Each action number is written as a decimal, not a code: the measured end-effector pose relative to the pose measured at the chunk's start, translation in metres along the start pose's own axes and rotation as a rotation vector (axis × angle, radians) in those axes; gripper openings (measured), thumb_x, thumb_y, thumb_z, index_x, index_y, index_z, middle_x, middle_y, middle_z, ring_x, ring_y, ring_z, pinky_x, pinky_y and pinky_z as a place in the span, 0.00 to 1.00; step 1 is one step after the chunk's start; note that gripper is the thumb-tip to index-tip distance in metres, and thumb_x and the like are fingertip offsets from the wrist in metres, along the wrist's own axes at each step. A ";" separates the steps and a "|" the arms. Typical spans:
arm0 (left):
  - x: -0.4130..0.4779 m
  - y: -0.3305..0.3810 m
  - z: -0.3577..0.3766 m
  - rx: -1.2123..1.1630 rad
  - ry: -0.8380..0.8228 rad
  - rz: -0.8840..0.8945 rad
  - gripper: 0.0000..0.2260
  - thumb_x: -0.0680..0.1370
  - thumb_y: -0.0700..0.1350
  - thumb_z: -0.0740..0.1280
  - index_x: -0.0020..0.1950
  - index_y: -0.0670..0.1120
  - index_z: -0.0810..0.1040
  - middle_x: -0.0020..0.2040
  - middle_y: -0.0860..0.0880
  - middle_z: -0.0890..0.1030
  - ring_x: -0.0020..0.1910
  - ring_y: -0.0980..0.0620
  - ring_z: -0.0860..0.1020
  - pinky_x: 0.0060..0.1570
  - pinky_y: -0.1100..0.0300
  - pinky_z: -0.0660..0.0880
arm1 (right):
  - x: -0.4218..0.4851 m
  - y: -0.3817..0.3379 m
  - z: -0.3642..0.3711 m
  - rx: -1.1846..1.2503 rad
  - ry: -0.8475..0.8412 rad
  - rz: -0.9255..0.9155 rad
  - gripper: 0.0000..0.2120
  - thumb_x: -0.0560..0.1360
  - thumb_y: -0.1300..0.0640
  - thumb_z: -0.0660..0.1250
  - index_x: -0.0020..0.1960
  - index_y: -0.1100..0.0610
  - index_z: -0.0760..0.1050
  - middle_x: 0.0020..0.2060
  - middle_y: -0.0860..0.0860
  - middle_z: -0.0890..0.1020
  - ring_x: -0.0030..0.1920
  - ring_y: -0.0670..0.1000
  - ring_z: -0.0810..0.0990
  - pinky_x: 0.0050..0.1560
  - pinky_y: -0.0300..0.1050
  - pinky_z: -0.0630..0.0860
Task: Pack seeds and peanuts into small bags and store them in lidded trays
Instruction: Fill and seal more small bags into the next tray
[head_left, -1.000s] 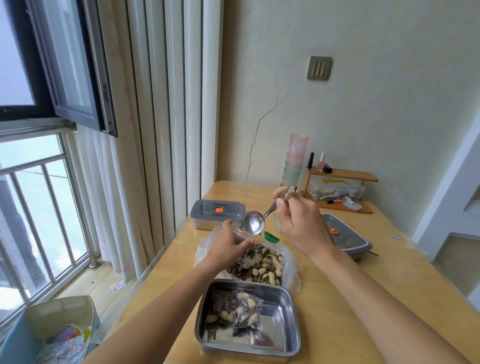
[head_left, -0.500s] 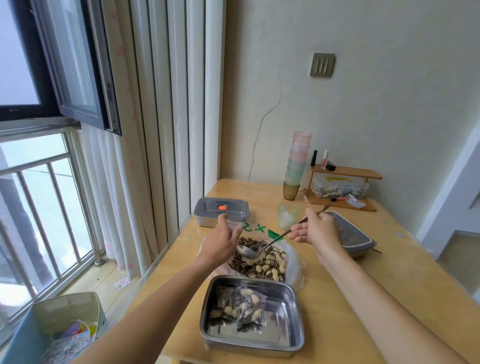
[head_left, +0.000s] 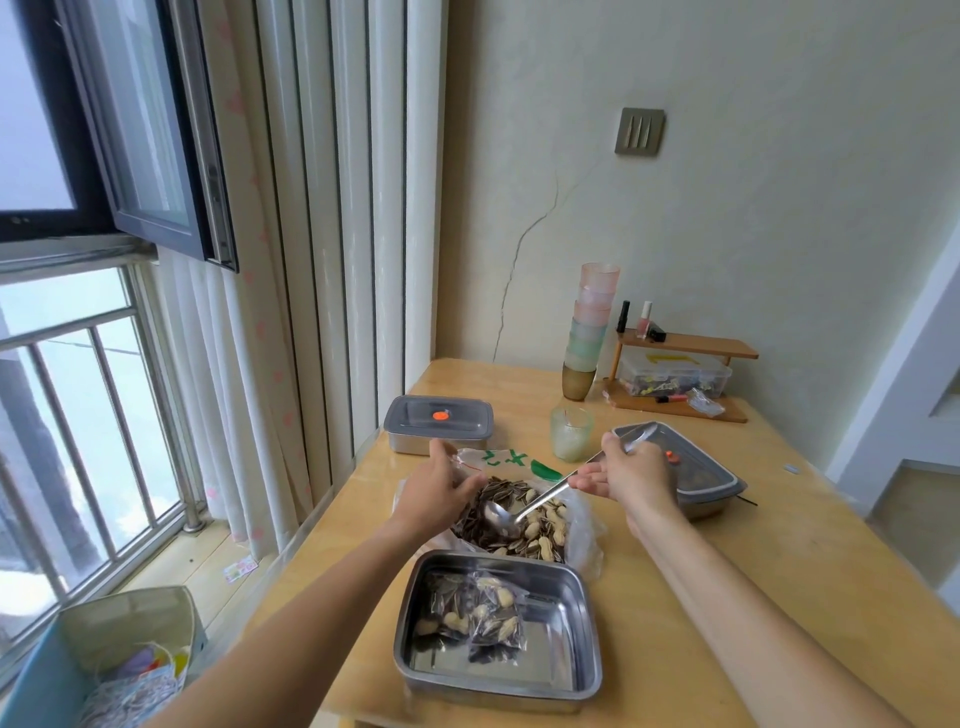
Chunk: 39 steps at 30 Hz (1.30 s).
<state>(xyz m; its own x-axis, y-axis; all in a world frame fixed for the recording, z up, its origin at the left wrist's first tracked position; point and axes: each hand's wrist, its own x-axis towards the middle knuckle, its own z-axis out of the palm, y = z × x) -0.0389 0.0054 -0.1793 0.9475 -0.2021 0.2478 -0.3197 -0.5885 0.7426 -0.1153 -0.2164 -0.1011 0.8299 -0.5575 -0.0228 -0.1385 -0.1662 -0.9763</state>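
Right now my right hand (head_left: 631, 470) is closed around the handle of a metal spoon (head_left: 540, 501). The handle's end sticks up past my knuckles, and the bowl is down in the mix of striped sunflower seeds and peanuts (head_left: 540, 530), tipped toward my left. That mix sits in a large clear plastic bag (head_left: 584, 525) lying open on the wooden table (head_left: 753, 571). My left hand (head_left: 441, 499) curls over the bag's left edge and grips the plastic there, just beside the spoon's bowl.

Directly in front of me, touching the near side of the big bag, is an open steel tray (head_left: 582, 623). One small filled bag (head_left: 478, 618) of seeds and peanuts lies in its left half, and the right half shows bare metal.

Two more trays carry grey lids with orange spots: one lidded tray (head_left: 439, 423) beyond my left hand near the curtain, the other, the right lidded tray (head_left: 701, 478), partly behind my right hand. Between them stands a pale green glass (head_left: 571, 441). Farther back by the wall are a stack of coloured cups (head_left: 589, 332) and a small wooden shelf (head_left: 685, 345).
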 end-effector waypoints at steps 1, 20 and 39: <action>0.001 0.000 0.000 0.009 0.003 0.000 0.24 0.80 0.54 0.71 0.66 0.42 0.66 0.42 0.55 0.81 0.46 0.51 0.84 0.51 0.49 0.82 | 0.000 0.000 -0.001 -0.016 0.010 -0.014 0.23 0.86 0.51 0.60 0.45 0.69 0.80 0.29 0.55 0.86 0.30 0.54 0.87 0.31 0.40 0.80; 0.001 0.002 0.005 0.221 -0.019 -0.037 0.20 0.77 0.57 0.71 0.61 0.46 0.73 0.51 0.51 0.79 0.51 0.50 0.77 0.54 0.53 0.77 | -0.005 0.011 0.007 -0.258 0.072 -0.443 0.14 0.85 0.59 0.60 0.43 0.61 0.75 0.29 0.51 0.84 0.24 0.44 0.82 0.31 0.33 0.78; 0.014 -0.009 0.007 0.213 0.093 -0.114 0.15 0.77 0.60 0.68 0.55 0.49 0.78 0.53 0.54 0.82 0.58 0.51 0.79 0.68 0.45 0.62 | -0.005 0.004 0.027 -0.224 -0.025 -0.615 0.12 0.86 0.53 0.61 0.49 0.61 0.72 0.30 0.54 0.83 0.24 0.46 0.83 0.24 0.40 0.78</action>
<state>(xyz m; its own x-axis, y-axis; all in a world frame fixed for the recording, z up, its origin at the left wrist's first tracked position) -0.0233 0.0025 -0.1867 0.9707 -0.0579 0.2333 -0.1951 -0.7568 0.6238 -0.1053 -0.1923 -0.1105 0.8058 -0.2880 0.5174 0.2582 -0.6155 -0.7446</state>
